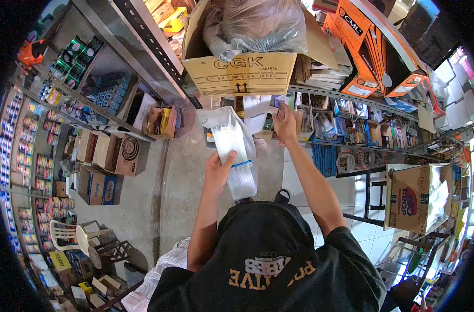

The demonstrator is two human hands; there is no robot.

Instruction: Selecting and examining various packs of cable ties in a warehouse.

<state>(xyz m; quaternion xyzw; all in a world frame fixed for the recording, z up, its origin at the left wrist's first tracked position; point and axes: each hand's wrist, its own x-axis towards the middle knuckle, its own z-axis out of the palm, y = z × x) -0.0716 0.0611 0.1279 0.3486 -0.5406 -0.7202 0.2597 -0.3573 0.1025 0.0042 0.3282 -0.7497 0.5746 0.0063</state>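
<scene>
A clear plastic pack of white cable ties is gripped by my left hand, thumb on top, in front of my torso. The pack has a blue-and-white label and a loose, see-through upper end. My right hand is raised to the right of the pack, at the shelf front under the large carton. Its fingers are bent near small clear packaging; whether they hold it cannot be told. A white sheet-like item lies between the pack and my right hand.
An open carton with plastic-wrapped goods sits on the shelf ahead. Orange boxes stand to its right, above small boxed goods. Shelves of cans, cartons and a plastic chair are at left. Another carton stands at right.
</scene>
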